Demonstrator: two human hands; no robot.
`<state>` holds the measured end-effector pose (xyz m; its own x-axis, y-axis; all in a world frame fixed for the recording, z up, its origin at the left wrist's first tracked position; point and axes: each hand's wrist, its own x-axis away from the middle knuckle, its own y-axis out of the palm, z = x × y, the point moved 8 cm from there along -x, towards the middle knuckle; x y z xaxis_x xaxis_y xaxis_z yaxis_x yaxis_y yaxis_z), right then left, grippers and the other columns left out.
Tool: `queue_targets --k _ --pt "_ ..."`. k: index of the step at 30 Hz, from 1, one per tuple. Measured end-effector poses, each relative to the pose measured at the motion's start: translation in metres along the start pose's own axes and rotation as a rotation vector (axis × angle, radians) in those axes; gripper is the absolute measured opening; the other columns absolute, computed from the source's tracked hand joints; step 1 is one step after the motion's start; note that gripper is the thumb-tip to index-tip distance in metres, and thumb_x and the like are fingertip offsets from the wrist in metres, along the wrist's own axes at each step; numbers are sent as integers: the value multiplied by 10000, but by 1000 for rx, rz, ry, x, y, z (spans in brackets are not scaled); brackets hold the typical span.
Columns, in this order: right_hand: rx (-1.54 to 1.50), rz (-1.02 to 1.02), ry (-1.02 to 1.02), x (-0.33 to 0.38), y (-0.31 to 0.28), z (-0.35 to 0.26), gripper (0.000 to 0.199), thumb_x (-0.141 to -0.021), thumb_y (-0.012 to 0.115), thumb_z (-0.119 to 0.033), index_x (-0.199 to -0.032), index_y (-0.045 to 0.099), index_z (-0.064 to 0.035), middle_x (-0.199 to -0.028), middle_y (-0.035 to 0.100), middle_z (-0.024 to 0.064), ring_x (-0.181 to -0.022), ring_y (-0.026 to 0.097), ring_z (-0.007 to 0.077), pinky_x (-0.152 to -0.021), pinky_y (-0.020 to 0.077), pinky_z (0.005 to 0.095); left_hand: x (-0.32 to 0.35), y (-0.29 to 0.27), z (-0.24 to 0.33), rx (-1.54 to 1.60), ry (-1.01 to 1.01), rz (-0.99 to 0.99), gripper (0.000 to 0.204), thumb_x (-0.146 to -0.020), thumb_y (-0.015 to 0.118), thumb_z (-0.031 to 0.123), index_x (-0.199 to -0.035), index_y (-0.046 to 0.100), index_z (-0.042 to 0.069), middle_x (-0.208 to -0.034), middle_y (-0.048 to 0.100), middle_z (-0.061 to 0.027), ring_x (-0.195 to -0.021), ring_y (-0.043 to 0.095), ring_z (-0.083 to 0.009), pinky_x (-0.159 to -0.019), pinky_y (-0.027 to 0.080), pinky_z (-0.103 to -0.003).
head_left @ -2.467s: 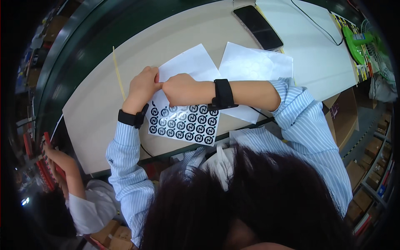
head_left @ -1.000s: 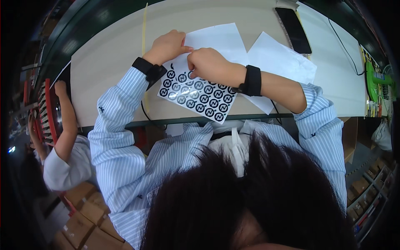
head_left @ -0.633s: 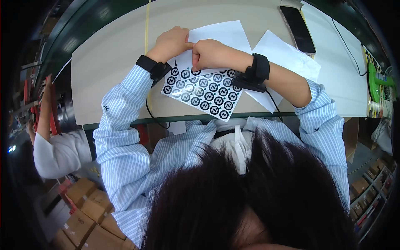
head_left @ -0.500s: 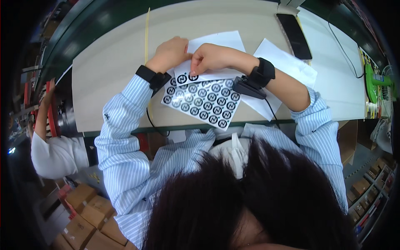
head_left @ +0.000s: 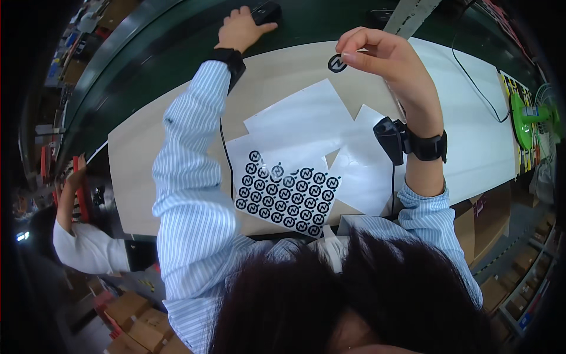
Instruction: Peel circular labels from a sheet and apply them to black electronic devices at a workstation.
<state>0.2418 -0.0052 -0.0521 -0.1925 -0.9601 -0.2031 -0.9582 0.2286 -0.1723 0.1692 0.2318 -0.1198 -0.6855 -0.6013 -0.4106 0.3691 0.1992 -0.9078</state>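
My right hand [head_left: 383, 53] pinches a round black sticker [head_left: 337, 63] with a light emblem between thumb and fingertips, held up over the table's far edge. My left hand [head_left: 244, 29] reaches past that edge over a dark green surface, its fingers spread and thumb stretched out. Right beside it is a dark, rounded object [head_left: 266, 13]; whether the fingers touch it I cannot tell. On the table nearer to me lies a sheet of round black stickers [head_left: 283, 197], partly covered by a white backing sheet [head_left: 300, 127].
More white paper [head_left: 362, 171] lies right of the stickers on the beige table [head_left: 138, 159]. The dark green surface [head_left: 147, 65] runs behind it, with a metal post [head_left: 413, 17] at the back. A green fan [head_left: 522, 121] stands at right. Another person's arm [head_left: 69, 189] shows at left, above cardboard boxes [head_left: 147, 330].
My right hand has lifted a sticker off the sheet and moved up and right. My left hand has left the paper and gone forward to the dark object. The view has shifted forward.
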Motion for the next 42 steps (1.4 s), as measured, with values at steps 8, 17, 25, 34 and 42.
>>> queue_targets --k 8,17,25,34,42 --pt "-123 57 14 5 -13 -2 152 -751 646 -104 -861 573 -29 -894 567 49 -820 547 130 -746 434 243 -32 61 -47 -74 -220 -232 610 -679 651 498 -1036 581 8 -1025 585 -178 -911 580 -304 -760 477 -378" --pt "-67 154 58 11 -18 -15 79 -734 644 -57 -713 603 7 -908 553 73 -805 549 132 -739 436 240 -9 -45 21 355 15 -128 454 -639 716 190 -1006 551 -20 -906 607 -140 -843 596 -225 -744 466 -318" --pt "-22 101 -68 19 -3 -42 106 -701 676 -107 -720 639 -9 -963 555 99 -824 560 168 -758 437 267 94 -159 112 1002 132 -370 610 -603 671 -106 -1163 440 -31 -1158 498 -138 -1039 504 -189 -890 413 -284" --pt "-125 -43 -4 27 16 -46 144 -669 704 -160 -715 659 -31 -931 579 123 -791 578 214 -750 449 287 109 -182 129 982 17 -391 617 -509 767 -17 -1053 474 -33 -1050 525 -123 -961 531 -189 -870 419 -302" --pt "-40 -18 -2 28 14 -48 158 -664 698 -173 -706 667 -24 -877 603 121 -752 581 209 -727 453 275 107 -188 135 901 -60 -400 657 -479 788 4 -1054 473 -39 -1060 524 -133 -980 525 -195 -889 409 -308"
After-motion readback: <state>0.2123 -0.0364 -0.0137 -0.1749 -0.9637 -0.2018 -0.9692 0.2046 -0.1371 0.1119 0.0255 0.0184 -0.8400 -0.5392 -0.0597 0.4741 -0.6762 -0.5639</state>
